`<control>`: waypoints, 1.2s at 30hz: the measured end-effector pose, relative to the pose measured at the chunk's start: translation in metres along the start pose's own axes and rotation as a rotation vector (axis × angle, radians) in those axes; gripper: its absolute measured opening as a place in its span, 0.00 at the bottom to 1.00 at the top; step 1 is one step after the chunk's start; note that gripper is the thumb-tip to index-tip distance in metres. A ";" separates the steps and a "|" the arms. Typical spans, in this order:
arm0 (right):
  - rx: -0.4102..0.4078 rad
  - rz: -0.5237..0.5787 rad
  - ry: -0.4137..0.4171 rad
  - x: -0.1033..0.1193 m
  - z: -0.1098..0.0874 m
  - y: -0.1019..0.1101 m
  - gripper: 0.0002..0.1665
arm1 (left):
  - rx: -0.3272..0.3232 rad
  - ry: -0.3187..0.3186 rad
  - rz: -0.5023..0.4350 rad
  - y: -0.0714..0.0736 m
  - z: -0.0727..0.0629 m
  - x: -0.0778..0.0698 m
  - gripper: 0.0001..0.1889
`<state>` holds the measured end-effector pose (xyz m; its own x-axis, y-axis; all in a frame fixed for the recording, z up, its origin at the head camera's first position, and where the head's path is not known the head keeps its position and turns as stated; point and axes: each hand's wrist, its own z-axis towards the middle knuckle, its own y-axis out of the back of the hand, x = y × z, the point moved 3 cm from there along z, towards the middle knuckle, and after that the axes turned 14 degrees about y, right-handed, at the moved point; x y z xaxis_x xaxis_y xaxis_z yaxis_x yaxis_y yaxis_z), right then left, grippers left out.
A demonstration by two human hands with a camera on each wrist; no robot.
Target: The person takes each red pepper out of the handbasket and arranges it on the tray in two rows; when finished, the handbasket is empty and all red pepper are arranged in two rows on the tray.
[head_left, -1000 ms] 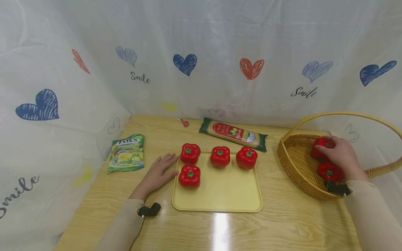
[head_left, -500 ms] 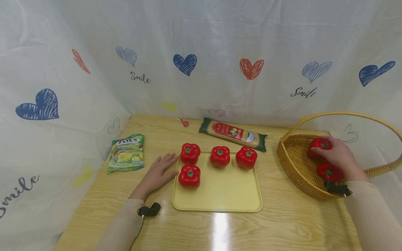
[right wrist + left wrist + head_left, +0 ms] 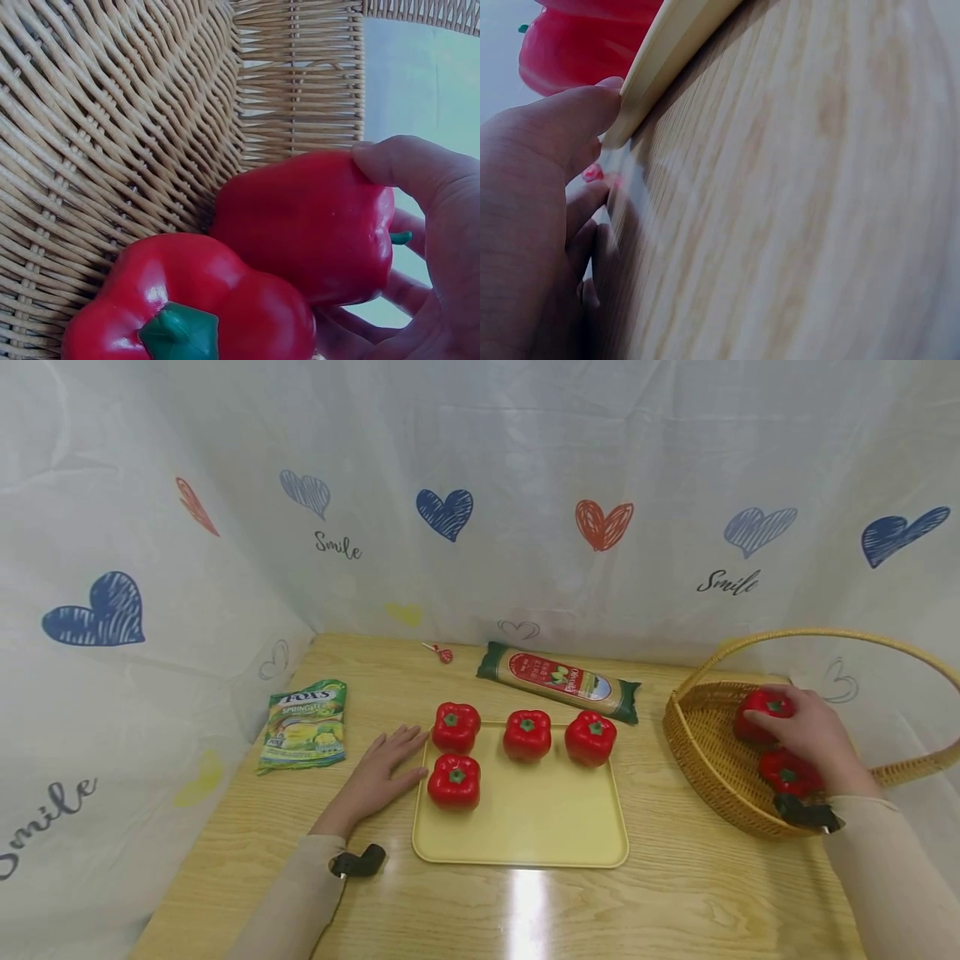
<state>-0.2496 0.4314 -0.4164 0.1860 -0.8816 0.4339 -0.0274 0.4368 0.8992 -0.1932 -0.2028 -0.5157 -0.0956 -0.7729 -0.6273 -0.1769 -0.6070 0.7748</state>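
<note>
My right hand (image 3: 817, 727) grips a red bell pepper (image 3: 307, 225) inside the wicker basket (image 3: 693, 760), thumb on one side and fingers round the other. A second red bell pepper (image 3: 247, 315) lies against it in the basket, nearer the wrist. My left hand (image 3: 378, 781) rests on the table with its fingers spread, left of the yellow tray (image 3: 525, 827). In the left wrist view its thumb touches the rim of the tray. Several more red bell peppers sit on the tray, two along its left side (image 3: 453, 782) and two along the back (image 3: 527, 735).
A green candy bag (image 3: 303, 727) lies at the table's left edge. Behind the tray are a lollipop (image 3: 444, 655) and a long pack of pasta (image 3: 558, 681). The basket's tall handle (image 3: 825, 632) arches over my right hand. A printed curtain (image 3: 517, 485) hangs behind.
My right hand has shifted slightly left inside the basket with the bell pepper in its grip. The left hand and the peppers on the tray stay as they were.
</note>
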 end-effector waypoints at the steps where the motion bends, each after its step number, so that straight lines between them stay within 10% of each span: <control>1: -0.002 0.001 -0.004 0.001 -0.001 0.001 0.45 | 0.000 -0.002 0.002 0.000 0.000 0.000 0.34; 36: -0.037 -0.042 0.071 0.042 -0.020 0.005 0.44 | -0.024 -0.022 0.001 -0.002 0.000 0.000 0.34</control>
<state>-0.2226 0.4005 -0.3948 0.2554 -0.8848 0.3897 0.0179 0.4073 0.9131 -0.1929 -0.2020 -0.5170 -0.1170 -0.7696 -0.6278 -0.1532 -0.6105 0.7770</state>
